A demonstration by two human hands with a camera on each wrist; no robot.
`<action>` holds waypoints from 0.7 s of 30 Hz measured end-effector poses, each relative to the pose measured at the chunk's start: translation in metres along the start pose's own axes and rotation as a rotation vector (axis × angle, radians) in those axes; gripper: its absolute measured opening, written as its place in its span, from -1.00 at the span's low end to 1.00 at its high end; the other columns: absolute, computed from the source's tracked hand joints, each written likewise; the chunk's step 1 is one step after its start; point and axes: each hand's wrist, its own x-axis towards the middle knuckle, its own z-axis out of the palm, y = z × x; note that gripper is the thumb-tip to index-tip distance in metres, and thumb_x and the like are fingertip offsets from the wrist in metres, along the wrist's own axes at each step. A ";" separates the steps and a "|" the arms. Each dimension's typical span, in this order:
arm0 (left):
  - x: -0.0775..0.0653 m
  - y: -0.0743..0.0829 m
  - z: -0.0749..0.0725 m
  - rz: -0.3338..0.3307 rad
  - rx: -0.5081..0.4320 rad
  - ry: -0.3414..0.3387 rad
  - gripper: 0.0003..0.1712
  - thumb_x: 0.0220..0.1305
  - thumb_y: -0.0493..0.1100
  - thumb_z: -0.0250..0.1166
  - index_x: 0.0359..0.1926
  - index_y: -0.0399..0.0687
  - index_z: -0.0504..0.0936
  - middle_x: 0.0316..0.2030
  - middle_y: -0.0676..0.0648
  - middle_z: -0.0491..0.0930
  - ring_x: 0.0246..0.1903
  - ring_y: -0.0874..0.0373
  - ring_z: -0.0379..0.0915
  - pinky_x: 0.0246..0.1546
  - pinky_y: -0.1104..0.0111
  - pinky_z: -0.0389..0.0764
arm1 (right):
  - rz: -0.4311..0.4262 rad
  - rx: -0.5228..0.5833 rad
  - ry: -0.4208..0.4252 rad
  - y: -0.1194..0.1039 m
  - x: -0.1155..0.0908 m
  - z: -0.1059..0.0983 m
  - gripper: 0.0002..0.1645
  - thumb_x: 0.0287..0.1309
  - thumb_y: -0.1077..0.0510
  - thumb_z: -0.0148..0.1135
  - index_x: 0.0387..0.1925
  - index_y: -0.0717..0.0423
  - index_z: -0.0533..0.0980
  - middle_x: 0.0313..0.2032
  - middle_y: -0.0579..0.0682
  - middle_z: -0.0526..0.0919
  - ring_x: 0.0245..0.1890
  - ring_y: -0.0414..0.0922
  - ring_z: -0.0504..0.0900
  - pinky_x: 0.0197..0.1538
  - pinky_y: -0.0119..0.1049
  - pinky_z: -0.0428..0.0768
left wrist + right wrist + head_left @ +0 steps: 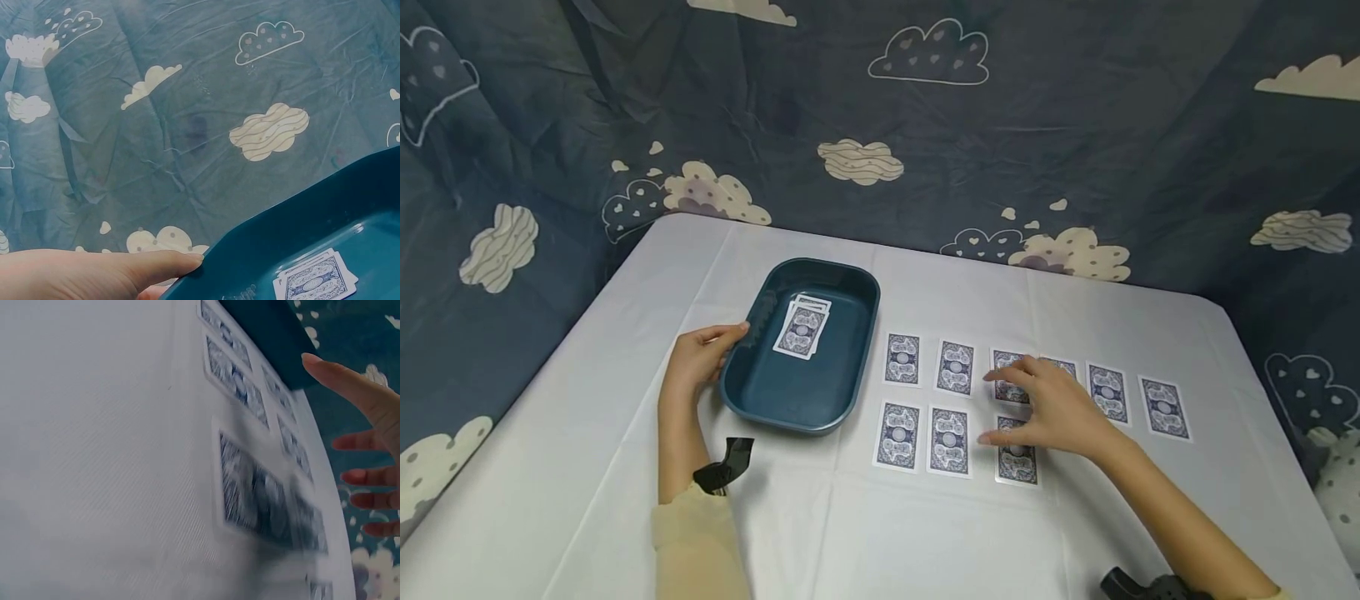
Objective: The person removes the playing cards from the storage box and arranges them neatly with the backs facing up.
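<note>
My left hand [700, 357] grips the left rim of a dark teal tray [797, 416], thumb on the rim and the other fingers mostly hidden. Inside the tray lies a loose pile of playing cards [802, 330], backs up. My right hand [1056, 408] hovers over the laid-out cards with thumb and fingers spread and nothing between them. Below its thumb is a face-down playing card [1017, 467], the right end of the front row. Its fingers cover part of another playing card [1006, 388] in the back row. In the right wrist view, the right hand [369, 431] appears above the table.
Several more face-down cards, such as one at the far right [1165, 408] and one by the tray [898, 436], form two rows to the tray's right. A white cloth [925, 542] covers the table. Dark fabric with a cloud print [928, 125] hangs behind it.
</note>
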 end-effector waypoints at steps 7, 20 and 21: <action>0.000 0.000 -0.001 0.007 0.000 0.000 -0.30 0.08 0.28 0.24 0.06 -0.16 0.56 -0.33 0.02 0.55 -0.59 0.38 0.40 -0.59 0.49 0.43 | -0.041 -0.026 0.056 -0.046 0.056 -0.003 0.02 -0.42 -0.65 0.17 0.04 -0.14 0.50 -0.06 -0.02 0.47 -0.19 -0.06 0.46 -0.21 -0.12 0.46; 0.003 -0.003 -0.001 0.002 -0.027 -0.005 -0.33 0.09 0.24 0.26 0.04 -0.17 0.58 -0.35 -0.03 0.59 -0.56 0.33 0.46 -0.57 0.46 0.49 | -0.279 -0.067 0.164 -0.150 0.151 0.042 -0.01 -0.36 -0.63 0.15 0.01 -0.05 0.52 -0.10 -0.01 0.45 -0.13 -0.09 0.36 -0.14 -0.20 0.34; 0.004 -0.004 -0.001 0.005 -0.027 -0.004 -0.33 0.09 0.24 0.25 0.04 -0.17 0.58 -0.34 -0.04 0.59 -0.56 0.34 0.46 -0.57 0.46 0.49 | -0.282 -0.079 0.158 -0.156 0.158 0.046 0.00 -0.36 -0.63 0.14 0.01 -0.05 0.52 -0.11 -0.02 0.45 -0.13 -0.09 0.37 -0.15 -0.21 0.35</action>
